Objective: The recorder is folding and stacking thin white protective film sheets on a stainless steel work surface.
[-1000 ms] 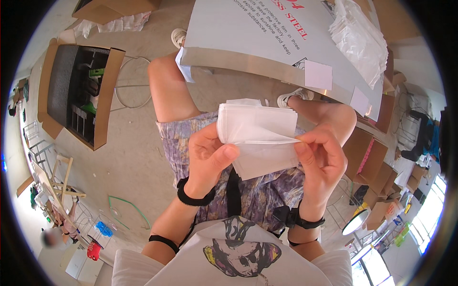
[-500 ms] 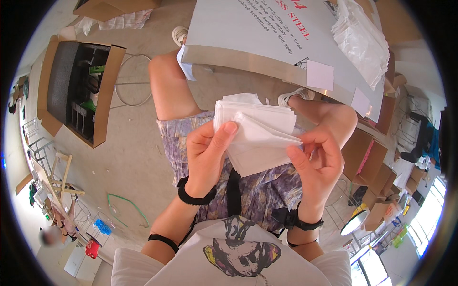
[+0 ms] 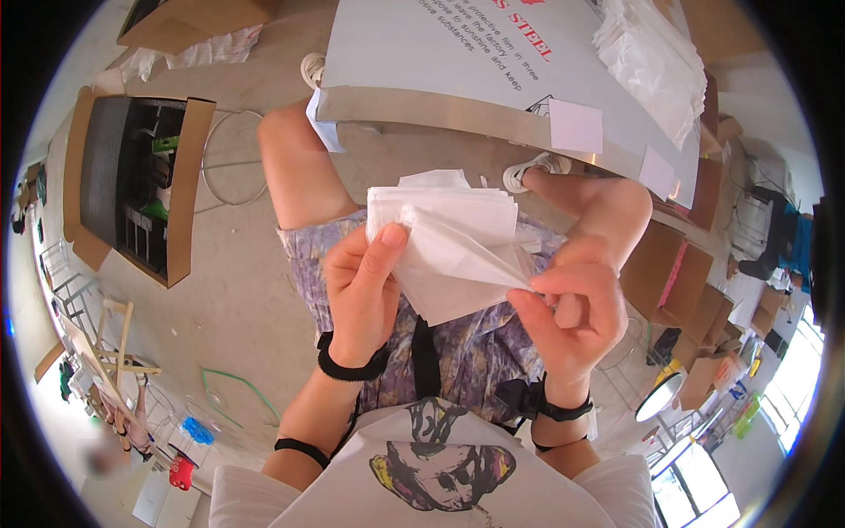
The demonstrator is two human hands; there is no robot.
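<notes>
Over my lap I hold a stack of thin white sheets (image 3: 431,207), some of them folded and slightly see-through. My left hand (image 3: 365,282) grips the stack at its left side, thumb on top and fingers underneath. The thumb and forefinger of my right hand (image 3: 576,304) pinch the lower right corner of the top sheet (image 3: 466,255), which is lifted into a slanting fold. More sheets lie below it, one reaching lower than the rest. Whether the pinched piece is a single layer or several, I cannot tell.
Ahead stands a table covered in grey printed film (image 3: 422,44), with a pile of white sheets (image 3: 651,70) at its right and a pale card (image 3: 576,126) on its edge. An open carton (image 3: 180,194) with dark contents sits on the floor left. More cardboard boxes (image 3: 664,268) stand right.
My right hand has moved a little left and toward me, drawing the top sheet's corner down into a steeper fold. My left hand keeps its grip. The whole view has shifted slightly.
</notes>
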